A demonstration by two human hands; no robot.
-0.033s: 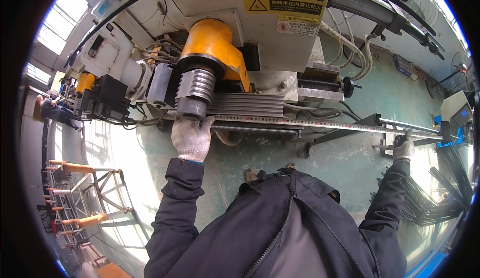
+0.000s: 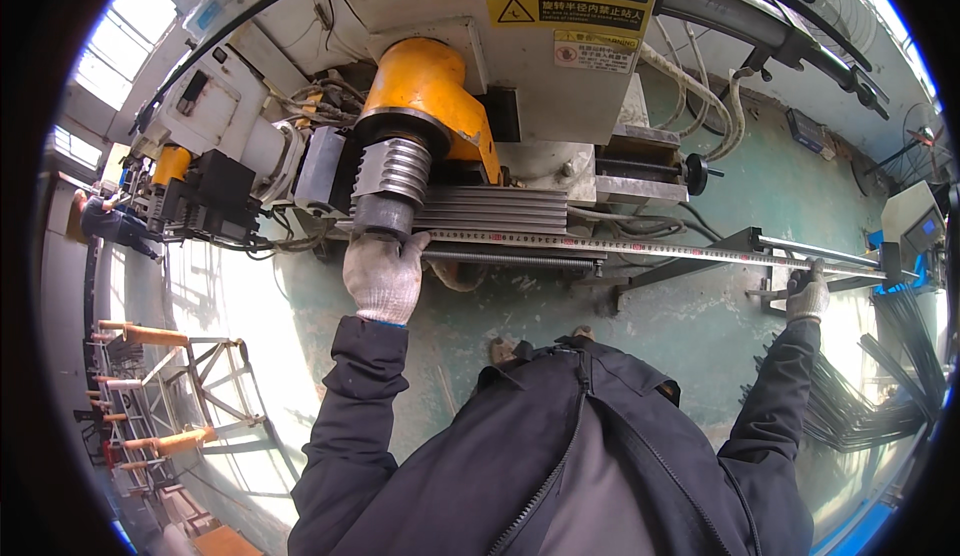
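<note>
A pale metal tape measure point(image 2: 660, 249) with dark markings is stretched left to right along the front of a bending machine. In a whitish work glove, my left hand point(image 2: 383, 278) is closed at the tape's left end, right beneath the ribbed steel die point(image 2: 390, 181); its fingertips are partly hidden. My right hand point(image 2: 807, 294), gloved too, is closed around the tape far to the right, beside the end of a metal rail point(image 2: 820, 249). The tape passes just in front of the grooved grey block point(image 2: 500, 209).
Above the die is an orange machine head point(image 2: 425, 81). A black handwheel point(image 2: 697, 174) sticks out behind the tape. Bundled dark rods point(image 2: 860, 401) lie at the right. A rack with orange-wrapped bars point(image 2: 180, 441) stands at the left, and another person point(image 2: 112, 221) is farther off.
</note>
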